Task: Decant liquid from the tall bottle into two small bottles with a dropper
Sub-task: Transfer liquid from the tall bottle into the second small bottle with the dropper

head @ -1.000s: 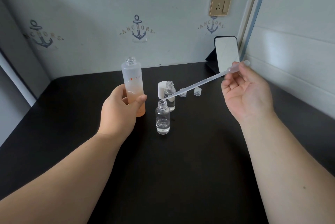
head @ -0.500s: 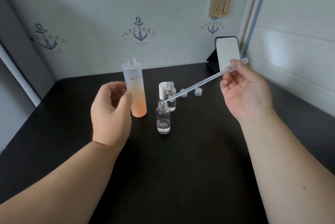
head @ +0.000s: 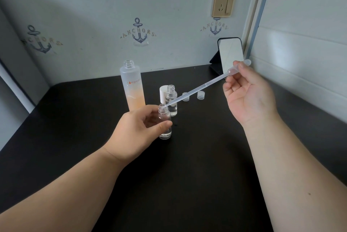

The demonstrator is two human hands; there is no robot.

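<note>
Left hand (head: 139, 128) grips the near small bottle (head: 164, 124) upright on the surface (head: 187, 175). Right hand (head: 247, 92) pinches the dropper (head: 199, 90), tip at that bottle's mouth.

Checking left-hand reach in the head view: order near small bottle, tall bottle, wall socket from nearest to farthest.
1. Near small bottle: held in the left hand.
2. Tall bottle: just behind the hand, standing apart.
3. Wall socket: far back, upper right.

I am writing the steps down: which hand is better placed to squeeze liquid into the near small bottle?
The right hand: its fingers pinch the dropper bulb, tip at the near small bottle mouth.
</note>
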